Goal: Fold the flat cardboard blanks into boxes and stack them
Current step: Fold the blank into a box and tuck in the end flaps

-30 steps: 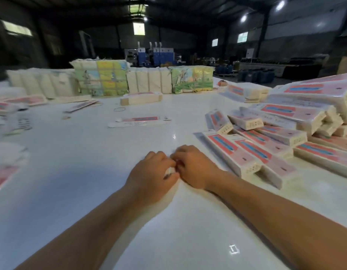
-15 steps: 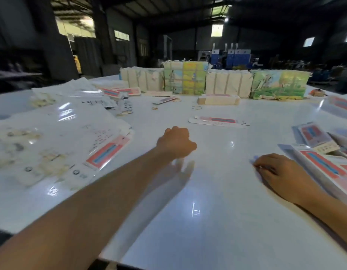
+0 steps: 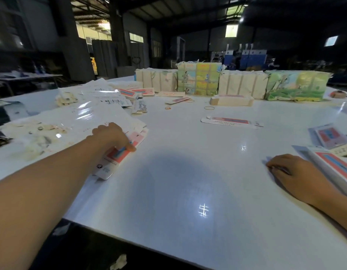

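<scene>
My left hand [image 3: 112,137] reaches out to the left and pinches the top flat cardboard blank [image 3: 110,164], white with a red and blue print. That blank's near end sticks out from under a fanned pile of blanks [image 3: 137,135]. My right hand [image 3: 297,176] rests on the white table [image 3: 188,182] with loosely curled fingers and holds nothing. It lies just beside a folded box [image 3: 336,166] at the right edge. Another folded box [image 3: 329,136] lies behind it. A single flat blank [image 3: 231,121] lies in the middle of the table.
Glossy plastic-wrapped sheets [image 3: 81,117] cover the left of the table. Wrapped bundles [image 3: 200,78] stand in a row at the back, with a folded box [image 3: 231,99] in front of them. Rubber bands [image 3: 209,108] lie loose. The table's near edge [image 3: 149,248] runs below my arms.
My hands parted from the table centre. The left one swung left and came down on the pile of blanks. The right one stayed beside the folded boxes. My view turned left.
</scene>
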